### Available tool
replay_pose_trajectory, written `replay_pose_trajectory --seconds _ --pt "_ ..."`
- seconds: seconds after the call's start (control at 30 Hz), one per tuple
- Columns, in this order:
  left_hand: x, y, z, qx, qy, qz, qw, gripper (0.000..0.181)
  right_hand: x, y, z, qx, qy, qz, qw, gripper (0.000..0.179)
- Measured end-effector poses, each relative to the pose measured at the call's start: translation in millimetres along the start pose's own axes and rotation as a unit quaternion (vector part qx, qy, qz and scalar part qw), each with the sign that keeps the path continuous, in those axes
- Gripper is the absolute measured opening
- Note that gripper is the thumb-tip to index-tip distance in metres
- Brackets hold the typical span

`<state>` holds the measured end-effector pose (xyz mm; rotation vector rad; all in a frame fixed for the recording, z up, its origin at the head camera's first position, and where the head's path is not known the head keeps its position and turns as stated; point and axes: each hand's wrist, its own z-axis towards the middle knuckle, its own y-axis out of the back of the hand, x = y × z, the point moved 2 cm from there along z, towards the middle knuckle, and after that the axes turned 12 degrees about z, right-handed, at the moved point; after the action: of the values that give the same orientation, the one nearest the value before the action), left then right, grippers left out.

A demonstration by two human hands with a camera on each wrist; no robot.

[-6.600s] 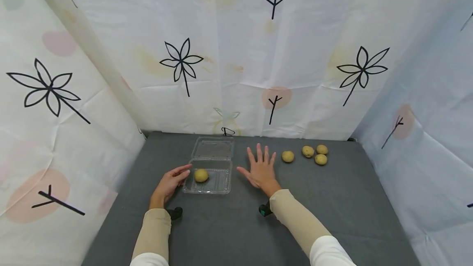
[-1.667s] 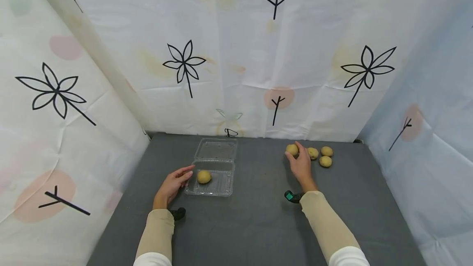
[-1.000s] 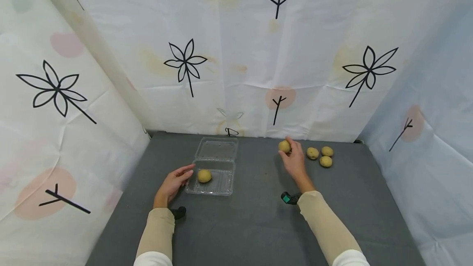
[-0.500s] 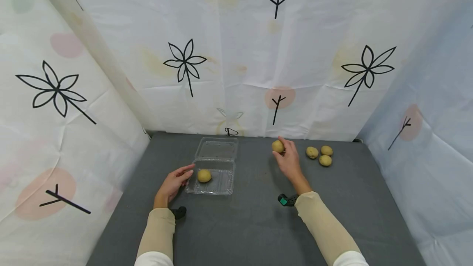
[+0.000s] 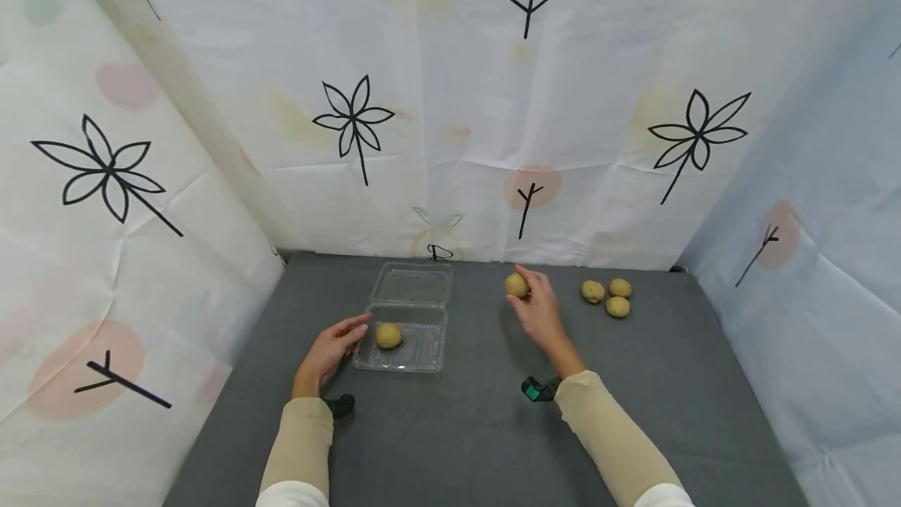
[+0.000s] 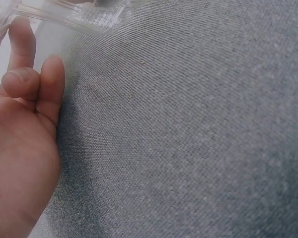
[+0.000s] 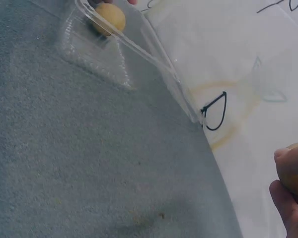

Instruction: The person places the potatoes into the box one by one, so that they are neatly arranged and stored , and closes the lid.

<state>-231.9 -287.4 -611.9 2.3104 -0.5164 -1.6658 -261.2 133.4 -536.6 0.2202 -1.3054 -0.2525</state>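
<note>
My right hand holds a yellow potato between thumb and fingertips, over the back part of the table. In the right wrist view this held potato shows at the right edge, with fingertips around it. A clear plastic clamshell box lies open on the table, its lid folded back. One potato sits inside the base, toward the left. At the box's left rim rests my left hand, fingers relaxed. The left wrist view shows a fingertip right at the clear plastic edge.
Three potatoes, the nearest one among them, lie grouped at the back right of the grey table. White patterned curtains enclose the back and both sides. A small dark camera sits at each wrist.
My right hand, earlier spread flat, took the potato from beside the other three and has carried it leftward toward the box. My left hand stays at the box's rim.
</note>
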Motion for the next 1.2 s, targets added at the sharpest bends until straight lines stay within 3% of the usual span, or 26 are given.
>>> replay_pose_trajectory --seconds 0.8,1.2 --pt "-4.3 1.4 -2.0 0.008 -0.012 0.002 0.9999 0.049 16 -36 -16.9 0.050 0.008 0.013 0.9986 0.061" --pt "-3.1 2.0 -2.1 0.011 -0.015 0.004 0.9998 0.048 26 -58 -17.7 0.094 0.021 -0.012 0.9953 0.062"
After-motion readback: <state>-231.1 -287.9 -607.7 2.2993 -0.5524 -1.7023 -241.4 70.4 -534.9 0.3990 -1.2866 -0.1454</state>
